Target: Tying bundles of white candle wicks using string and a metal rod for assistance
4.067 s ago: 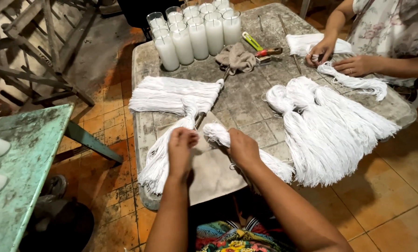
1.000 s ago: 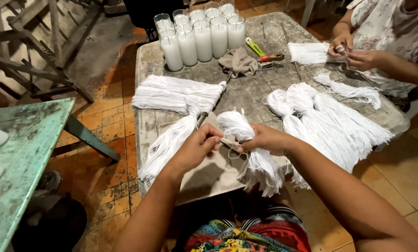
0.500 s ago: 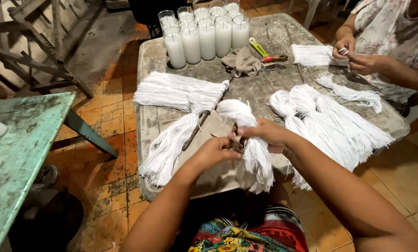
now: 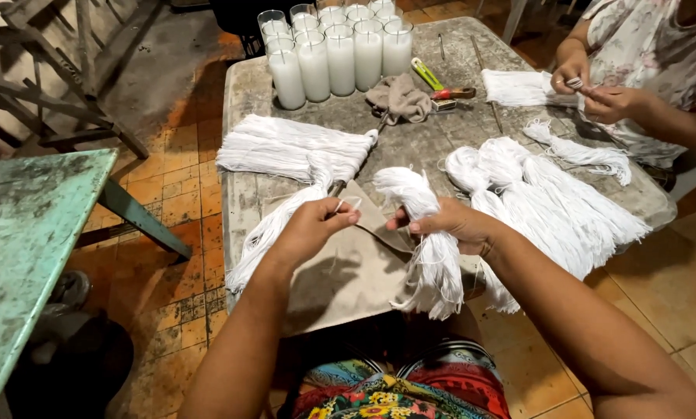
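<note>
Right hand (image 4: pixel 450 223) is closed around the neck of a white wick bundle (image 4: pixel 425 240) held above the table (image 4: pixel 410 147); left hand (image 4: pixel 310 230) is pinching a thin tie string (image 4: pixel 349 203), best kept taut and wound close under the looped head.

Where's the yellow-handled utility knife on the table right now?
In the head view, the yellow-handled knife lies at the far side of the table, just right of the glass candles and beside the crumpled tan cloth.
</note>
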